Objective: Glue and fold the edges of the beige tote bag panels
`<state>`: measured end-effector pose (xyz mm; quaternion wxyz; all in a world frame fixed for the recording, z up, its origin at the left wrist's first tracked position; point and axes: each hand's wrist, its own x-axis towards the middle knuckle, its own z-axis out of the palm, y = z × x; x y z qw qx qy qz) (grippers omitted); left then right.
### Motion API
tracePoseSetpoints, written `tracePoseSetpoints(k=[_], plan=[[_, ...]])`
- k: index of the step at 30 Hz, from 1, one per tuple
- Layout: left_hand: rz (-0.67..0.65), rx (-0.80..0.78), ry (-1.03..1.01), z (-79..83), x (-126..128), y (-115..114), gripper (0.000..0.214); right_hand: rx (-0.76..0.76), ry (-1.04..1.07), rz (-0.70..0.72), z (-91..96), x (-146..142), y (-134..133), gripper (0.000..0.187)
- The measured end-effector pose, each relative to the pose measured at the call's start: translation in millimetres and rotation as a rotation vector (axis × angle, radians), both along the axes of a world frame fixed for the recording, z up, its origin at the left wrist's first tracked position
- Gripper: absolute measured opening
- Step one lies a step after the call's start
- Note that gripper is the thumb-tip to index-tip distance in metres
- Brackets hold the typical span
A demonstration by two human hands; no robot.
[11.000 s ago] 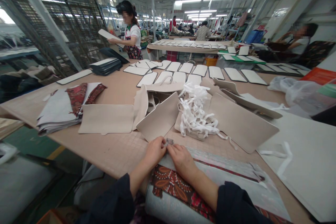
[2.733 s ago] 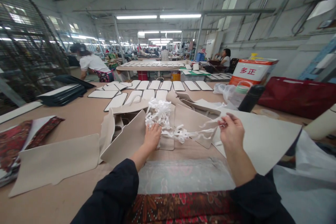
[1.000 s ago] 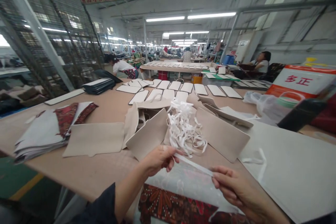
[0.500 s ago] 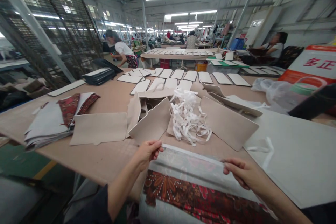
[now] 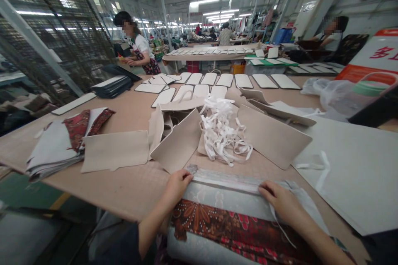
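A pale strip (image 5: 225, 181) runs along the far edge of a patterned fabric (image 5: 214, 219), which is dark brown and red with flowers and has a light grey reverse. At the strip's left end, my left hand (image 5: 178, 186) pinches the edge between thumb and fingers. My right hand (image 5: 278, 201) has its fingers closed on the strip's right part. Between the hands the strip looks fairly straight and lies low at the table's near edge. Thin pale material spreads beyond the strip and out past my right hand. Just ahead lies a tangled heap of white ribbons (image 5: 222, 132).
Beige panels (image 5: 276, 136) flank the ribbons. A folded fabric stack (image 5: 56, 145) lies left, and a large white sheet (image 5: 351, 165) covers the right. Several white dark-edged pads (image 5: 225, 80) line the table's far side. A co-worker (image 5: 139, 49) stands beyond the far left.
Both hands have come down with the strip, and pale material now shows beyond it. My right hand has turned palm-down. The co-worker on the left has straightened up. The view has shifted slightly.
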<state>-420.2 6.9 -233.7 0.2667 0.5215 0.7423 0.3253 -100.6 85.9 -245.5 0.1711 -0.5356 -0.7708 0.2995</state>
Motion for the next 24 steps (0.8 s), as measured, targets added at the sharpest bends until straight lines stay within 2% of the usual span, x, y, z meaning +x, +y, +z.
tracePoseSetpoints(k=[4,8,16,20,24], plan=[[0.04,-0.028,-0.039,-7.6,-5,6,0.018,-0.017,-0.001,-0.016,-3.8,-1,2,0.025],[0.058,-0.052,0.009,-13.7,-8,9,0.018,-0.041,0.024,-0.016,-10.3,0,4,0.026],[0.06,-0.076,0.193,-5.0,0,8,0.014,-0.022,0.001,-0.046,-12.3,-3,4,0.02],[0.054,-0.067,0.147,-10.7,-4,11,0.014,-0.027,-0.019,-0.043,-10.8,-4,5,0.019],[0.031,-0.072,0.012,-13.2,-10,15,0.015,-0.04,-0.022,-0.047,-9.2,-5,5,0.02]])
